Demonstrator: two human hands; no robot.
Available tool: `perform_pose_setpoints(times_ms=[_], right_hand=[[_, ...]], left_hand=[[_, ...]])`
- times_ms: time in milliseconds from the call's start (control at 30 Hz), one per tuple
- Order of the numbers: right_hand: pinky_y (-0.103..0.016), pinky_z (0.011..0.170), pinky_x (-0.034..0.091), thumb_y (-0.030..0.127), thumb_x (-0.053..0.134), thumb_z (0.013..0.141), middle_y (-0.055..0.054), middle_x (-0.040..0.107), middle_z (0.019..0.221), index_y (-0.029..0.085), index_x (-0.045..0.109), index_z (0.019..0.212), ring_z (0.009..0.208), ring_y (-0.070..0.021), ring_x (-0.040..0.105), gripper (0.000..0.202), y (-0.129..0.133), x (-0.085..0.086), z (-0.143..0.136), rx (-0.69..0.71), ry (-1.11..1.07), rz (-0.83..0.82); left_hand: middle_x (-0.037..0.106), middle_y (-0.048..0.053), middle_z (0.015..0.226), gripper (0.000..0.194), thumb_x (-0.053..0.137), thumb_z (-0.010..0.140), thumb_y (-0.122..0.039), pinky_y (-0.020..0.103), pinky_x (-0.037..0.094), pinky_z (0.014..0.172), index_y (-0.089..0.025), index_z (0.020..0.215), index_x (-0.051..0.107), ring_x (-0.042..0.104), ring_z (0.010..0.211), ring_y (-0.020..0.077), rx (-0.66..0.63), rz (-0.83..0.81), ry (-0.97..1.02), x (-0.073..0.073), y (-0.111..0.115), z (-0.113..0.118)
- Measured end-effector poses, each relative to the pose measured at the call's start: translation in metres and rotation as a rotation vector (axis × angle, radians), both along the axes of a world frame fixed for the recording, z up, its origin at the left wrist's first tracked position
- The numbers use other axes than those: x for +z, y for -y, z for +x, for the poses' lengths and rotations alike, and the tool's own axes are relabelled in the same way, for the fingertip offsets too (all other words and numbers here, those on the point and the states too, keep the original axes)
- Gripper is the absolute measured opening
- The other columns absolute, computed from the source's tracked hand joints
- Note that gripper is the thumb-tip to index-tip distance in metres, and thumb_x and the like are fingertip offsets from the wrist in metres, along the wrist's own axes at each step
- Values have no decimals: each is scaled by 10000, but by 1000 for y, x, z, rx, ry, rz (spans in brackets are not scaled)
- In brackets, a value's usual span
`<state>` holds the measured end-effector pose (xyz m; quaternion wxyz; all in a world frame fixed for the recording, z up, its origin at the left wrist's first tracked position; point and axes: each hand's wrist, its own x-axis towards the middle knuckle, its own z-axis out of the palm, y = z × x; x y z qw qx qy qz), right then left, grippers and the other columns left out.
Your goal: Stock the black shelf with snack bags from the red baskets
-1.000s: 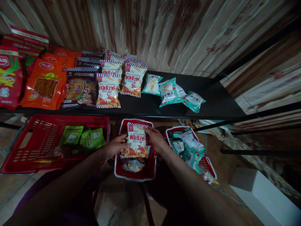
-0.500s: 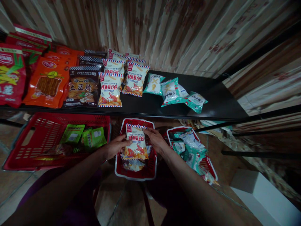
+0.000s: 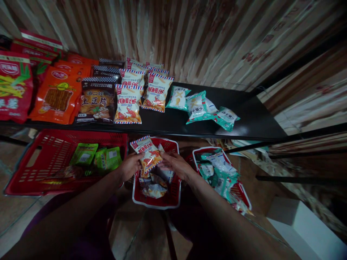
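Note:
A white and orange snack bag (image 3: 147, 153) with a shrimp picture is held tilted above the middle red basket (image 3: 177, 195). My left hand (image 3: 130, 167) is closed on the bag's left lower side. My right hand (image 3: 175, 164) grips its lower right corner, with the fingertips partly hidden near the bag. Below them, more snack bags (image 3: 155, 190) lie in the basket. Matching shrimp snack bags (image 3: 128, 104) stand in rows on the black shelf (image 3: 168, 124) just ahead.
Teal and white bags (image 3: 199, 105) lie loosely on the shelf's right part. Dark brown (image 3: 94, 101), orange (image 3: 55, 95) and red (image 3: 13, 86) packets stand to the left. Red baskets at left (image 3: 24, 169) and right (image 3: 245, 195) hold packets. A white box (image 3: 311, 224) sits lower right.
The held snack bag has shifted a little left and up and turned from upright to tilted. My right hand has moved left and lower on it, uncovering more bags in the basket.

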<state>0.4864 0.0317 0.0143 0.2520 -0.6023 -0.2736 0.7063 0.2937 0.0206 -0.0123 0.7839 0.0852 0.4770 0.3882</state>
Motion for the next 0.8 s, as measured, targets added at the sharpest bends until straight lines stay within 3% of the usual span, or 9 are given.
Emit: perform_pose_setpoints(times_ms=[267, 600, 800], right_hand=[[-236, 634, 555, 160, 769, 624, -43, 692, 678, 140, 573, 723, 632, -128, 670, 221, 11, 7, -16, -64, -159, -142], [-178, 542, 531, 130, 752, 607, -22, 680, 640, 128, 626, 738, 552, -98, 639, 182, 16, 9, -27, -27, -107, -83], [-154, 525, 503, 212, 761, 621, -2, 658, 593, 147, 598, 706, 546, -83, 623, 195, 13, 11, -24, -54, -73, -12]], left_hand=[[710, 98, 800, 95, 550, 816, -114, 276, 536, 697, -91, 871, 624, 663, 689, 156, 83, -5, 12, 1, -1, 3], [703, 88, 799, 98, 610, 771, -120, 287, 530, 688, -98, 864, 630, 658, 692, 164, 78, 32, 42, -4, 1, 3], [692, 64, 775, 79, 594, 774, -89, 266, 523, 663, -113, 845, 618, 648, 668, 143, 104, 42, 18, 3, 1, 3]])
